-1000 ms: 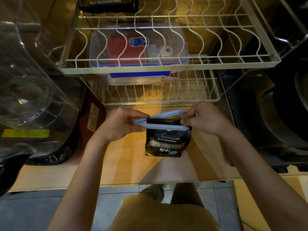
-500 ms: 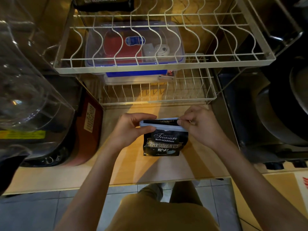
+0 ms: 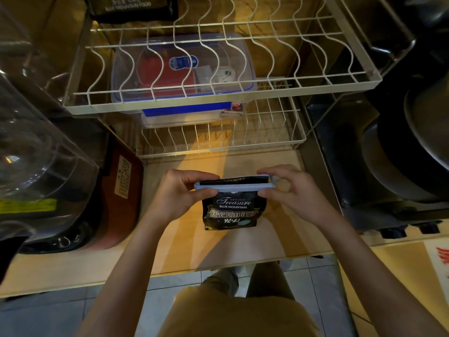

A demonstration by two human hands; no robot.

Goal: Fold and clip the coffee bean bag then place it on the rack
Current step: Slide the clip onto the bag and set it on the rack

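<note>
A small black coffee bean bag (image 3: 232, 213) with white lettering stands upright above the wooden counter. A long pale blue clip (image 3: 234, 187) lies across its folded top, its two bars nearly together. My left hand (image 3: 181, 192) pinches the clip's left end and the bag top. My right hand (image 3: 290, 190) holds the clip's right end between thumb and fingers. The white wire rack (image 3: 218, 103) stands behind, with an upper tier and a lower tier (image 3: 218, 142).
A clear lidded box (image 3: 182, 69) with red contents sits in the rack under the upper tier. Another black bag (image 3: 131, 7) rests at the rack's back left. A clear plastic container (image 3: 36, 147) stands left, dark pans (image 3: 413, 154) right. The counter edge (image 3: 218, 268) runs below the bag.
The clip, open like a V one second ago, has come down onto the folded bag top. My right hand has shifted to the clip's right tip.
</note>
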